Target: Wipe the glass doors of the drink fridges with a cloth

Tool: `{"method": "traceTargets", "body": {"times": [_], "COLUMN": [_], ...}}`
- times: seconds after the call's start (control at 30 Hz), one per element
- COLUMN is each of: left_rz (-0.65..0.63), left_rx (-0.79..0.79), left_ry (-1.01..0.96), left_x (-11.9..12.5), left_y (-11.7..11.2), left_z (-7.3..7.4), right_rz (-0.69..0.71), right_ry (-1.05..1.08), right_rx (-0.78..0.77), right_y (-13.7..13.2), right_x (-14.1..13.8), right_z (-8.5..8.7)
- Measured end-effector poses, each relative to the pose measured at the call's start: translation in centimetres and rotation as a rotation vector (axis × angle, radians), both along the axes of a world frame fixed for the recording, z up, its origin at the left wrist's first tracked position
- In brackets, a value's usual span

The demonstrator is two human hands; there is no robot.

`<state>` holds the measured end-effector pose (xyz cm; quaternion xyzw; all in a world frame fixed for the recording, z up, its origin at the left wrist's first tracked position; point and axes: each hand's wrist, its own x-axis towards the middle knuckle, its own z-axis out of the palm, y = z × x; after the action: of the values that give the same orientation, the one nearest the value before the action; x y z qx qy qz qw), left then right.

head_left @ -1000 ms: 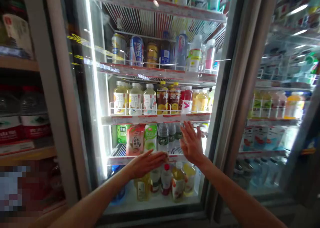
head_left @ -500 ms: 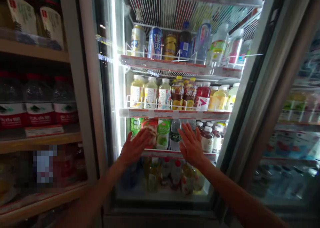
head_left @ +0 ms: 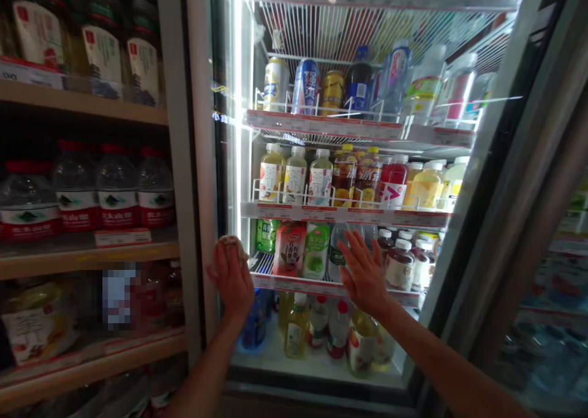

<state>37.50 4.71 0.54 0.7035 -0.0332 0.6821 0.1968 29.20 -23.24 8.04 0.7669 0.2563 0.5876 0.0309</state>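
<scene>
My left hand (head_left: 233,286) presses a crumpled, light-coloured cloth (head_left: 236,245) against the left edge of a glass fridge door (head_left: 222,179), by its frame. The fingers lie over the cloth. My right hand (head_left: 364,275) is open, fingers spread and palm towards the glass, in front of the lower shelf; whether it touches the pane I cannot tell. Behind it, partly hidden, is a clear water bottle (head_left: 337,253). A red drink pouch (head_left: 289,246) and a green drink pouch (head_left: 316,251) show between my hands, behind the glass.
Lit fridge shelves hold drink cans (head_left: 305,87) and tea bottles (head_left: 294,174). To the left, an open wooden shelf (head_left: 82,256) carries large red-capped water bottles (head_left: 117,188). A metal door frame (head_left: 509,222) runs down the right, with another stocked fridge beyond.
My left hand has moved left with the cloth, from in front of the pouches to the door's edge. My right hand stays before the water bottle. The view has shifted left.
</scene>
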Motion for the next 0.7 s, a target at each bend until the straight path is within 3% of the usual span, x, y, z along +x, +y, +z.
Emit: {"method": "traceTargets", "body": {"times": [0.1,0.23,0.33,0.43,0.53,0.7], "left_rz": [-0.005,-0.128,-0.146,-0.086,-0.057,-0.134], "left_rx": [-0.079,0.284,0.326,0.132,0.023,0.335], "left_ry": [-0.017,-0.005,-0.025,-0.055,-0.079,-0.061], "left_x": [-0.6,-1.5,-1.3,-0.6,-0.3,-0.4], "left_y": [-2.5,-5.0,-4.1,-2.5,-2.6,-3.9], "left_z": [-0.2,-0.1,0.7,1.8,3.1,4.4], "right_rz": [0.002,0.022,0.001,-0.047,-0.094,-0.094], "right_ry": [0.003,-0.029,-0.059,-0.089,-0.094,-0.133], "right_rx": [0.004,0.021,0.057,0.106,0.136,0.154], "right_y": [0.3,1.3,1.1,-0.5,-2.1,-2.3], "right_x": [0.1,0.6,0.9,1.3,1.8,2.7], "right_z": [0.0,0.4,1.7,2.9,3.2,2.3]}}
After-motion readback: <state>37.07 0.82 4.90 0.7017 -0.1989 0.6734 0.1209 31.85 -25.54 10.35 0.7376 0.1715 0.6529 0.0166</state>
